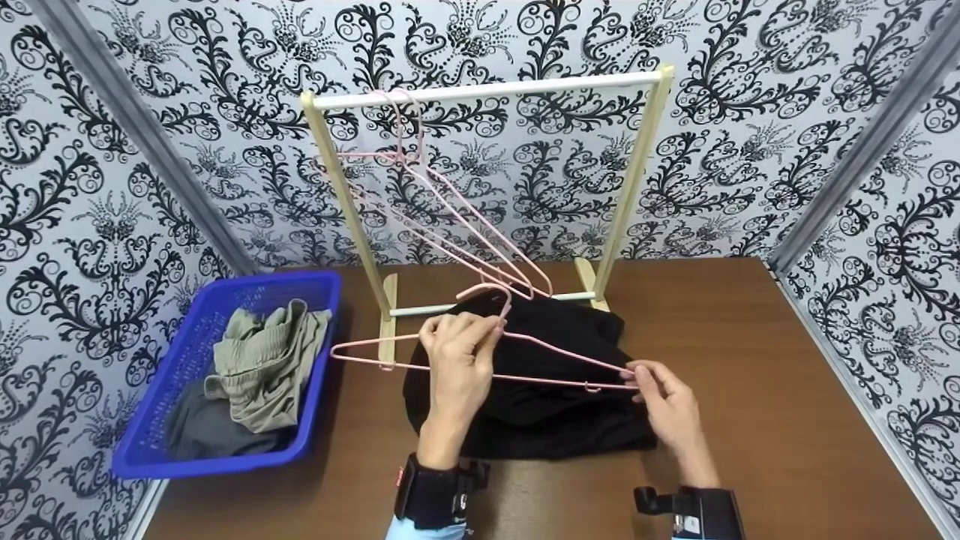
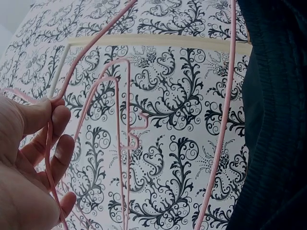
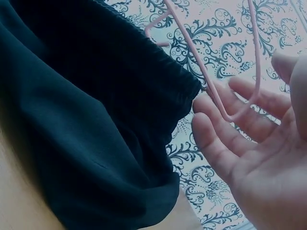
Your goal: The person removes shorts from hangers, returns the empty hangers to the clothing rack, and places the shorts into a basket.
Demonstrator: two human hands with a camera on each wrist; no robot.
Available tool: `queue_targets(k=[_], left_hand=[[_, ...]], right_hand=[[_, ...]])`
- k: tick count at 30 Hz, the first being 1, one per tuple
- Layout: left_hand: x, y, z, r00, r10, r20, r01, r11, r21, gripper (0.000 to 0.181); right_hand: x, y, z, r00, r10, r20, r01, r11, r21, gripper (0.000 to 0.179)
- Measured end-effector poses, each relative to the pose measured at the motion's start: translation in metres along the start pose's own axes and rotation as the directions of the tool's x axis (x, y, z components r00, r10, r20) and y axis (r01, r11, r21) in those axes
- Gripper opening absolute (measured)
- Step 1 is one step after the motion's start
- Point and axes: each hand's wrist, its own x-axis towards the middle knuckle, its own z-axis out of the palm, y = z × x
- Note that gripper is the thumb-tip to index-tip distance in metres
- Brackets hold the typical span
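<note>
My left hand (image 1: 459, 352) pinches a pink hanger (image 1: 555, 380) near the base of its hook; in the left wrist view, thumb and fingers meet on the wire (image 2: 49, 143). At the hanger's right end is my right hand (image 1: 671, 401). In the right wrist view, the hanger's corner (image 3: 229, 116) lies against its loosely spread fingers, the thumb standing apart from the wire. Below and behind the hanger, a black garment (image 1: 540, 427) lies on the table; its gathered elastic waistband (image 3: 165, 72) shows close to my right fingertips.
A small wooden rack (image 1: 634, 180) with a white top bar (image 1: 487, 91) stands at the back. Pink hangers (image 1: 469, 221) hang from it, left of centre. On the left, a blue basket (image 1: 217, 466) holds khaki clothing (image 1: 262, 367) and dark grey cloth (image 1: 217, 427). Patterned walls surround the brown table (image 1: 780, 420).
</note>
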Motion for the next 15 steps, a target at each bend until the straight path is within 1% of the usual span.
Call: queue_targets(k=[4,7,10,15], left_hand=[[0.0001,0.0019,0.0018,1.0,0.007,0.018,-0.007,1.0,-0.001,0.004],[0.0005,0.0021,0.0037,1.0,0.022,0.015,-0.022,1.0,-0.01,0.004],[0.0008,0.0022,0.0055,0.999,0.031,0.014,-0.031,0.999,-0.021,0.004],[0.0015,0.0049,0.0065,0.999,0.025,0.033,-0.023,0.999,-0.042,0.004]], right_hand=[[-0.0021,-0.0017,0.0013,0.997,-0.034,0.064,0.032,0.999,0.032,0.018],[-0.0032,-0.0007,0.0019,0.995,-0.059,0.084,0.057,0.998,0.018,0.014],[-0.0038,0.0017,0.0022,0.991,-0.109,0.083,0.109,0.994,-0.005,0.015],[-0.0035,0.0052,0.0027,0.976,-0.212,0.041,0.213,0.977,-0.008,0.02]])
